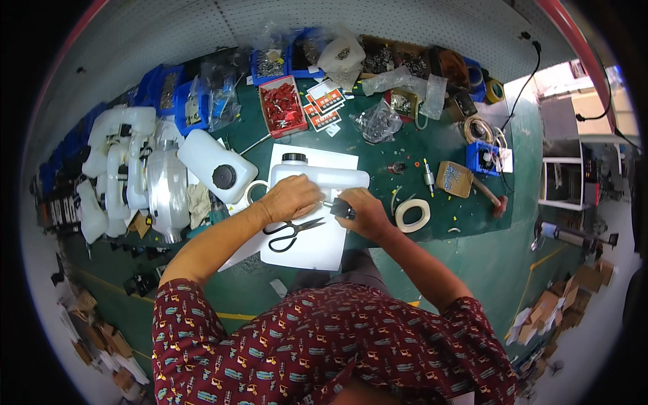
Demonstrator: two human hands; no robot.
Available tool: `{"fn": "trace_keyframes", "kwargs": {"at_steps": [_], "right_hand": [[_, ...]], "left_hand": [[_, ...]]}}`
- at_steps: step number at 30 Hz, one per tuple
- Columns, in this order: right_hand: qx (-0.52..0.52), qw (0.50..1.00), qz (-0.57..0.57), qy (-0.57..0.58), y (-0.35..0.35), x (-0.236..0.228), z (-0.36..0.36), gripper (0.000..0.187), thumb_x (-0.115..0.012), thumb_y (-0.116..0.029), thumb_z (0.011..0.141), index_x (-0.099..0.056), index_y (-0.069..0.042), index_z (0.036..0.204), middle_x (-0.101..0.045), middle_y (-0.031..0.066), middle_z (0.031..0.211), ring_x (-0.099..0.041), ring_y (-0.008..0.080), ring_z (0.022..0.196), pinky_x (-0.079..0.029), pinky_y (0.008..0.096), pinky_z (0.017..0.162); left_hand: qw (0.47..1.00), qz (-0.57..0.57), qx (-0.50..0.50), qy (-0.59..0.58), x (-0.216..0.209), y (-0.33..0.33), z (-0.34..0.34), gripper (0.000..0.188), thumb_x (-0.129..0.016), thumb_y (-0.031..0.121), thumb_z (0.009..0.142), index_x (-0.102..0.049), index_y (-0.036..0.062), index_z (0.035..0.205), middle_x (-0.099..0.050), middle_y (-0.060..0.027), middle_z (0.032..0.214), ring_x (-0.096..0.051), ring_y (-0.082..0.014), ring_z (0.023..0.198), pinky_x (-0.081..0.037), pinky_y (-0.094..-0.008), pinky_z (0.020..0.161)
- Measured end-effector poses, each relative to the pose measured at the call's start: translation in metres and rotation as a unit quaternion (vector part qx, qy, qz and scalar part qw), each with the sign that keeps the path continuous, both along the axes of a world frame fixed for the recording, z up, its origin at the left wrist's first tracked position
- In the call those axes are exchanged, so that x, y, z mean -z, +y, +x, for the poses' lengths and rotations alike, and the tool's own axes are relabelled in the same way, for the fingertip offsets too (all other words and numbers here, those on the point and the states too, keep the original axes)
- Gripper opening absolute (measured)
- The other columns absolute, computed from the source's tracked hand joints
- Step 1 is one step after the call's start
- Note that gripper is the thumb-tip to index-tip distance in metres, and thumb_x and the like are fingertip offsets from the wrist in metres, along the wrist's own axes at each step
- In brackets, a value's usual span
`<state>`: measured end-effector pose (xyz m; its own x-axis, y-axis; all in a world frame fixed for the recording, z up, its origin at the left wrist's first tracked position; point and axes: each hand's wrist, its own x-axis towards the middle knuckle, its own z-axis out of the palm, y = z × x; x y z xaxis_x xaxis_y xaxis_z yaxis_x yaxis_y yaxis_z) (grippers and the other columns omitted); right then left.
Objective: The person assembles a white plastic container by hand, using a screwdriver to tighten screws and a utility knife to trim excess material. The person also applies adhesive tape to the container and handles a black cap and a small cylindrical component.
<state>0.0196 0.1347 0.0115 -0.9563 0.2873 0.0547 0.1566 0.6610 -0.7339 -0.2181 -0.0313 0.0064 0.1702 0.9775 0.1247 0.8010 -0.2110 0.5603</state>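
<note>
A white plastic tank (331, 178) with a black screw cap (294, 158) lies on white paper sheets (317, 253) in front of me. My right hand (366, 216) is closed round a tool with a black ribbed handle (342, 208); its short metal shaft points left toward my other hand. My left hand (293, 197) rests against the tank's near side with fingers curled together; whatever they pinch is hidden. Black-handled scissors (294, 233) lie on the paper just below my hands. Beside the left wrist sits a roll of tape (256, 192), partly covered.
Another white tank (217, 169) stands left, near more stacked tanks (121, 162). A red box of red parts (282, 108) and blue bins (270, 64) line the back. To the right are a cream tape roll (412, 216), a cardboard box (453, 179) and a hammer (496, 202).
</note>
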Motion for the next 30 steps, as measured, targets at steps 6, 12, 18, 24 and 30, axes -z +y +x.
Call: {"fn": "trace_keyframes", "kwargs": {"at_steps": [6, 12, 18, 24, 30], "right_hand": [[-0.018, 0.993, 0.119, 0.009, 0.008, -0.008, -0.006, 0.056, -0.090, -0.017, 0.068, -0.069, -0.010, 0.119, -0.060, 0.0084, 0.116, -0.054, 0.0311, 0.113, -0.041, 0.0457, 0.095], [0.037, 0.993, 0.107, 0.033, 0.013, 0.002, -0.001, 0.071, -0.093, -0.019, 0.067, -0.060, -0.008, 0.130, -0.055, 0.0156, 0.136, -0.049, 0.0377, 0.128, -0.038, 0.0506, 0.105], [0.060, 0.993, 0.096, 0.041, 0.012, 0.016, -0.001, 0.081, -0.096, -0.021, 0.064, -0.055, -0.008, 0.133, -0.051, 0.0169, 0.146, -0.045, 0.0391, 0.136, -0.037, 0.0528, 0.109], [0.073, 0.991, 0.089, 0.063, 0.010, 0.023, 0.001, 0.083, -0.097, -0.023, 0.064, -0.055, -0.008, 0.134, -0.051, 0.0147, 0.147, -0.047, 0.0388, 0.136, -0.038, 0.0523, 0.108], [0.146, 0.982, 0.029, 0.115, -0.007, 0.002, 0.040, 0.071, -0.091, -0.020, 0.072, -0.059, -0.006, 0.134, -0.057, 0.0157, 0.141, -0.051, 0.0389, 0.133, -0.040, 0.0514, 0.112]], "left_hand": [[0.979, -0.020, -0.161, 0.125, -0.014, 0.003, 0.022, 0.081, -0.077, 0.044, 0.085, -0.050, 0.0117, 0.154, -0.054, -0.0148, 0.152, -0.050, -0.0331, 0.139, -0.022, -0.0588, 0.124], [0.972, -0.078, -0.159, 0.155, -0.010, 0.010, 0.025, 0.090, -0.076, 0.059, 0.082, -0.051, 0.0097, 0.153, -0.055, -0.0159, 0.152, -0.046, -0.0350, 0.145, -0.015, -0.0641, 0.125], [0.952, -0.095, -0.255, 0.138, -0.014, 0.030, 0.049, 0.104, -0.078, 0.073, 0.076, -0.051, 0.0130, 0.156, -0.058, -0.0165, 0.147, -0.045, -0.0363, 0.144, -0.009, -0.0720, 0.122], [0.942, -0.160, -0.273, 0.115, -0.018, 0.038, 0.051, 0.094, -0.081, 0.069, 0.078, -0.059, 0.0151, 0.151, -0.062, -0.0138, 0.140, -0.050, -0.0325, 0.139, -0.011, -0.0696, 0.123], [0.933, -0.194, -0.284, 0.107, -0.027, 0.043, 0.055, 0.092, -0.079, 0.067, 0.079, -0.058, 0.0152, 0.153, -0.060, -0.0137, 0.147, -0.047, -0.0341, 0.144, -0.003, -0.0718, 0.125]]}}
